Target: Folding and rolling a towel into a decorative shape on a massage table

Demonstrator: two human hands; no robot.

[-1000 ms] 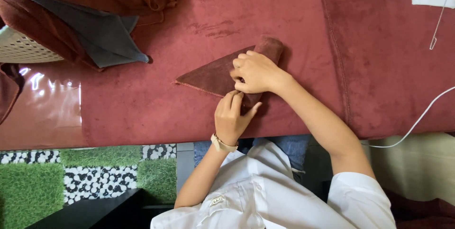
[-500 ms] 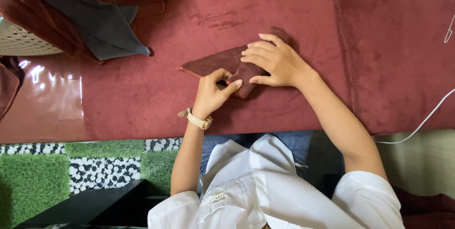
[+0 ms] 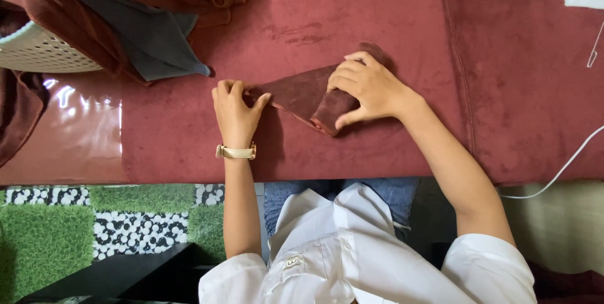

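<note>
A folded cloth (image 3: 296,93) lies on the covered table (image 3: 390,15) near its front edge, the left hand (image 3: 234,110) on its left end, the right hand (image 3: 368,87) on its right. A basket (image 3: 38,49) draped with cloths (image 3: 145,33) sits at the far-left corner; a cable (image 3: 566,165) hangs off the front-right edge.

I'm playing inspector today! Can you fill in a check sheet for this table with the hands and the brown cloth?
Surface: dark red velvety cover, glossy bare patch at left.
Job's things: brown cloth, partly folded, lying flat.
Clutter: white basket with brown and grey cloths draped over it.
Grippers: left hand pins the cloth's corner; right hand grips its folded end.
Cables: white cable at right edge.
Surroundings: green and pebble-pattern mat below.
</note>
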